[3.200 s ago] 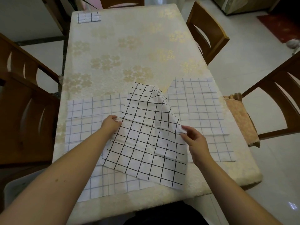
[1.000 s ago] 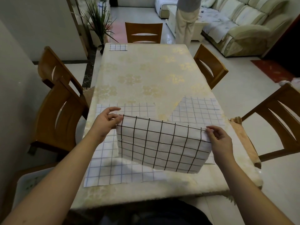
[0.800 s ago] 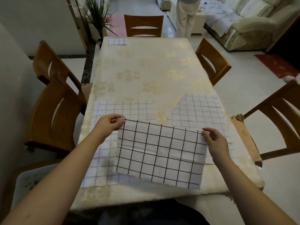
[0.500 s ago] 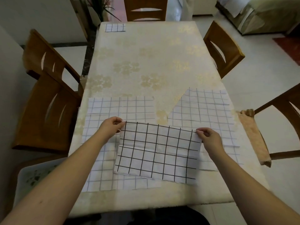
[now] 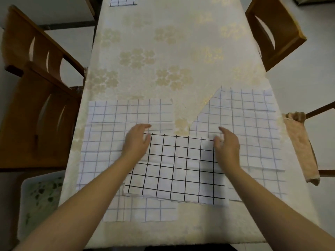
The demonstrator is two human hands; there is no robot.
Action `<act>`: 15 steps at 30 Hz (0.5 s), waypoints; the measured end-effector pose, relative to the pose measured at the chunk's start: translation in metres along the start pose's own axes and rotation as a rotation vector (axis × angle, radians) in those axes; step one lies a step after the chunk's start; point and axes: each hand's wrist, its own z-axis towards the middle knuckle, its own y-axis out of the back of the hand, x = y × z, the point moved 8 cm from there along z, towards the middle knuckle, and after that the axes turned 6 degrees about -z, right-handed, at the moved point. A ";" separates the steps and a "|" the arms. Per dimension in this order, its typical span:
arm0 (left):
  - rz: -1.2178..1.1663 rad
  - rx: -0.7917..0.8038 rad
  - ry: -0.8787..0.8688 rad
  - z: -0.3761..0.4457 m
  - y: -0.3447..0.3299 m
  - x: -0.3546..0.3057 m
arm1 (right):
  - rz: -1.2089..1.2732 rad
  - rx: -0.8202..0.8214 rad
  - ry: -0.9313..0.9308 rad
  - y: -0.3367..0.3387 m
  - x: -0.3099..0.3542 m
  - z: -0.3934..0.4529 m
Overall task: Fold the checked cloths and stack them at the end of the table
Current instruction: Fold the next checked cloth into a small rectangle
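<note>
Black-check cloth point(image 5: 178, 167): folded once to a rectangle, lying flat near the counter's point(image 5: 174, 57) front edge, overlapping two pale-check cloths. Fold sits here prob. because the near end is within easy reach for the next crease.

L pale cloth point(image 5: 112, 129) and R pale cloth point(image 5: 252, 124): spread flat, unfolded, partly under the black-check one; R cloth has its far-left corner turned or cut off diagonally, cannot tell which.

Folded stack point(image 5: 123, 0): at the counter's far end, L corner, cropped by frame; judged to be the drop point for finished cloths.

L hand point(image 5: 137, 142): over the cloth's far-left corner, fingers straight and loosely spread, gripping nothing; contact w/ fabric unclear. R hand point(image 5: 227, 147): over the far-right corner, palm facing inward, fingers straight, gripping nothing. Both forearms reach forward roughly parallel, hands bracketing the cloth's short ends; pose suits smoothing or taking the ends for a 2nd fold.

Surrounds: wooden chairs point(image 5: 38, 98) at both sides; white tray point(image 5: 39, 201) at lower L; tan cushion point(image 5: 302, 147) on R chair.
</note>
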 end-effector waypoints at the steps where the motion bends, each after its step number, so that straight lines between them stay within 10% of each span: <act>1: 0.048 0.064 -0.093 -0.010 -0.015 -0.012 | -0.061 0.016 0.089 -0.012 0.012 -0.010; 6: 0.343 0.279 -0.286 -0.054 -0.089 -0.027 | -0.327 0.172 0.408 -0.087 0.054 -0.068; 15: 0.509 0.354 -0.201 -0.063 -0.098 0.007 | -0.581 0.296 0.309 -0.097 0.013 -0.074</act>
